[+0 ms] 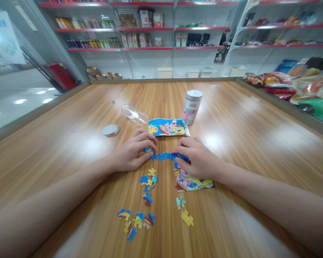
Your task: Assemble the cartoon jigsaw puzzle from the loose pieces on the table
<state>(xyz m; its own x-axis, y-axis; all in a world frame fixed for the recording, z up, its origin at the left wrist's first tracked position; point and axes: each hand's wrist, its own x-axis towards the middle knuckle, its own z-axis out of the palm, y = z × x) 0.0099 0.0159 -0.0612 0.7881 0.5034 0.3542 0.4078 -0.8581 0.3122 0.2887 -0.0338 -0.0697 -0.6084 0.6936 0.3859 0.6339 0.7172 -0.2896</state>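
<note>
My left hand (136, 149) curves low over the table, thumb and fingers apart, with a few jigsaw pieces (145, 149) partly hidden beneath it. A joined strip of blue jigsaw pieces (165, 156) runs between my two hands. Resting on the strip's right end, my right hand (195, 157) has its thumb held away from its fingers. Partly under that hand lies a joined cartoon jigsaw section (192, 182). Loose pieces lie nearer me: a small cluster (149, 182), another group (136, 221) at lower left, and a yellow piece (187, 218).
Beyond my hands lies a cartoon picture sheet (168, 128), a lidded can (192, 107) standing at its right corner. A clear plastic jar (134, 114) lies on its side near a silver lid (110, 130). Packaged goods (309, 86) sit past the right edge; shelves (145, 29) stand behind.
</note>
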